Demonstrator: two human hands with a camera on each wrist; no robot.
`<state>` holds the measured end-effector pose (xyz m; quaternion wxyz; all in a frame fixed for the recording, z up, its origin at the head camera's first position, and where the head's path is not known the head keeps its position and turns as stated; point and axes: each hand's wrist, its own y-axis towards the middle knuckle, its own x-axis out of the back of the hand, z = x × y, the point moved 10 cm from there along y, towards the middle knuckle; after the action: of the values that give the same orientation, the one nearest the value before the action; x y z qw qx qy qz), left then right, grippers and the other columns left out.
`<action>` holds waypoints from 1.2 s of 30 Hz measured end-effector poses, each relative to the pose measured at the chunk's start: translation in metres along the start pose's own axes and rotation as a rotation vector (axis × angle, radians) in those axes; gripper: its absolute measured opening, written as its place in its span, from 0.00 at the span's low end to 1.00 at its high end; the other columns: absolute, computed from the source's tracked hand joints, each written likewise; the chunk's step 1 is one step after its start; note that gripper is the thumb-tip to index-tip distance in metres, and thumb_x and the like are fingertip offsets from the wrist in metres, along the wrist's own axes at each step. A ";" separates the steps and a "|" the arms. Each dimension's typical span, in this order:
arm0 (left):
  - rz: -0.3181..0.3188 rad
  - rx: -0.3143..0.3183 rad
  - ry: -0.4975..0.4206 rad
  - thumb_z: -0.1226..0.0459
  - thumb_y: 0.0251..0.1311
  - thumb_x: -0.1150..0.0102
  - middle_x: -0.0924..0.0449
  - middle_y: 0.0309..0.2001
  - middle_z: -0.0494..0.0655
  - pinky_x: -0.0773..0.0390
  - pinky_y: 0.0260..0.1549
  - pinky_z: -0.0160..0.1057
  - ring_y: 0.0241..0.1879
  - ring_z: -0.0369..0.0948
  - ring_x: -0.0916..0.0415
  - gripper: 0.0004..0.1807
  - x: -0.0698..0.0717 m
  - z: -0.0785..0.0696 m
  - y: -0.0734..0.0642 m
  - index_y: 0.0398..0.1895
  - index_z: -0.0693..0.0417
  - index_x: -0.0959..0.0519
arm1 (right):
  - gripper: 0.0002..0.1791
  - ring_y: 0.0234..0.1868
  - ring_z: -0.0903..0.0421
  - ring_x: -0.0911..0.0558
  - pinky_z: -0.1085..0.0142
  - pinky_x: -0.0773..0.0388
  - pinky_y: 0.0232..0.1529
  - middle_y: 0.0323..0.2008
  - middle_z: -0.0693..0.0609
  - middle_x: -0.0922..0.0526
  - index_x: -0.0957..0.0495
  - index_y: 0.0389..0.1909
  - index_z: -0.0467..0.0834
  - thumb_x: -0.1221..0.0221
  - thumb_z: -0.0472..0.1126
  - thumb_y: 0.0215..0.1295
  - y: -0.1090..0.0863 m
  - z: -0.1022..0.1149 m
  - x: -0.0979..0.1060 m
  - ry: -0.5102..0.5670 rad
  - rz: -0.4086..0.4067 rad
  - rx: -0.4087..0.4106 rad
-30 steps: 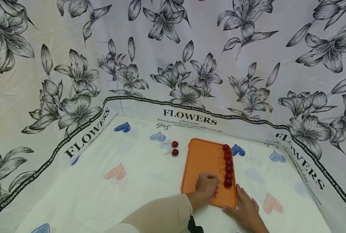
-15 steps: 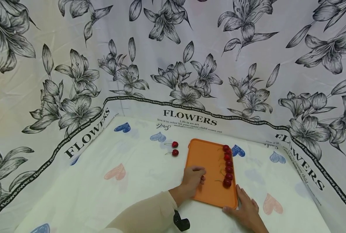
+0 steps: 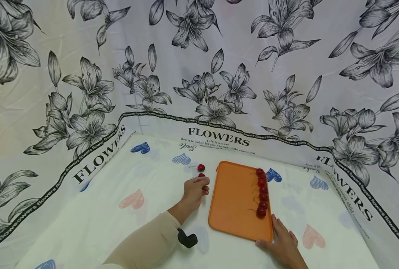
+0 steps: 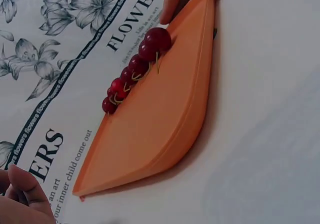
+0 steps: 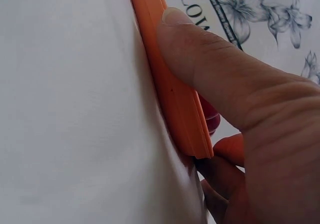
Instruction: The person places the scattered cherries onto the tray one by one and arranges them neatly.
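Observation:
My left hand is just in front of the nearer of two loose cherries on the cloth, its fingers loosely bent. That nearer cherry is partly covered by the fingers, and whether they touch it I cannot tell. In the left wrist view the left hand shows no held thing. My right hand holds the near right corner of an orange tray, its thumb against the near edge and its fingers along the right side. Several stemmed cherries line the tray's right edge.
A white cloth printed with hearts lies under everything. Behind and at the sides hangs a curtain with black flower drawings and lettering. A black wrist device sits on the left forearm.
My left hand has moved left and away from the row of cherries, off the tray to the loose cherries. The right hand keeps its place at the tray corner.

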<state>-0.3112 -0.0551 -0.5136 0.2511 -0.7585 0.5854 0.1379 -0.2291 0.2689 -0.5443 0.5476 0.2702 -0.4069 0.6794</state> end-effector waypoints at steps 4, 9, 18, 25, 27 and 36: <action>-0.039 0.012 0.002 0.74 0.57 0.37 0.22 0.28 0.55 0.27 0.16 0.30 0.17 0.39 0.30 0.11 0.015 -0.008 0.008 0.40 0.76 0.22 | 0.72 0.69 0.30 0.53 0.34 0.63 0.60 0.68 0.27 0.50 0.55 0.71 0.27 0.33 0.72 0.40 -0.001 -0.001 -0.002 0.012 0.006 -0.011; -0.088 0.022 0.035 0.73 0.58 0.38 0.21 0.32 0.57 0.31 0.14 0.29 0.17 0.38 0.31 0.14 0.035 -0.016 0.027 0.45 0.76 0.23 | 0.73 0.69 0.30 0.53 0.34 0.64 0.60 0.69 0.28 0.50 0.55 0.71 0.27 0.32 0.73 0.38 -0.001 -0.002 -0.002 0.017 0.006 -0.018; -0.133 -0.016 0.253 0.70 0.58 0.36 0.20 0.33 0.51 0.37 0.11 0.29 0.18 0.37 0.31 0.15 0.062 -0.025 0.051 0.49 0.66 0.20 | 0.73 0.69 0.30 0.53 0.33 0.65 0.60 0.68 0.28 0.49 0.54 0.71 0.26 0.32 0.73 0.37 0.001 -0.003 0.000 0.020 -0.004 -0.012; -0.151 0.026 0.396 0.68 0.57 0.35 0.20 0.35 0.49 0.35 0.14 0.31 0.17 0.36 0.33 0.15 0.066 -0.020 0.055 0.49 0.62 0.19 | 0.75 0.69 0.30 0.53 0.33 0.65 0.60 0.69 0.28 0.49 0.55 0.71 0.27 0.33 0.75 0.36 0.002 -0.002 -0.001 0.021 -0.002 -0.020; -0.144 0.044 0.433 0.68 0.57 0.35 0.19 0.36 0.49 0.35 0.15 0.31 0.17 0.36 0.33 0.15 0.065 -0.018 0.056 0.48 0.61 0.19 | 0.75 0.69 0.30 0.53 0.33 0.65 0.60 0.69 0.28 0.49 0.54 0.71 0.27 0.33 0.75 0.35 0.002 -0.002 -0.001 0.018 -0.007 -0.020; -0.154 0.065 0.563 0.74 0.53 0.37 0.21 0.29 0.51 0.35 0.13 0.32 0.16 0.37 0.35 0.12 0.065 -0.017 0.059 0.42 0.62 0.18 | 0.71 0.69 0.30 0.52 0.33 0.63 0.59 0.68 0.28 0.48 0.54 0.71 0.27 0.32 0.71 0.40 0.000 0.000 0.002 0.002 -0.025 0.012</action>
<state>-0.3515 -0.1290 -0.5448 0.1125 -0.8007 0.5768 -0.1164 -0.2297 0.2698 -0.5432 0.5549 0.2781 -0.3987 0.6752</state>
